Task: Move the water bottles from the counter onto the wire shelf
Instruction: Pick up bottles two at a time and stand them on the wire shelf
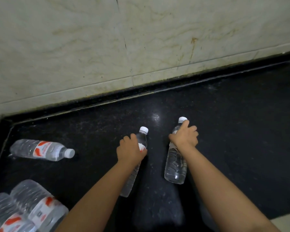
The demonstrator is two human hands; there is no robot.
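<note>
Two clear water bottles with white caps are in my hands over the black counter (233, 131). My left hand (130, 150) is shut around the upper body of one bottle (141, 138), whose lower part shows under my wrist. My right hand (184, 137) grips the neck and shoulder of the other bottle (175, 166). A third bottle (42, 149) with a red and white label lies on its side at the left. The wire shelf is out of view.
Several more labelled bottles (23, 210) lie bunched at the bottom left corner. A pale marble wall (141, 39) rises behind the counter, with a side wall at the far left. The counter's front edge shows at the bottom right.
</note>
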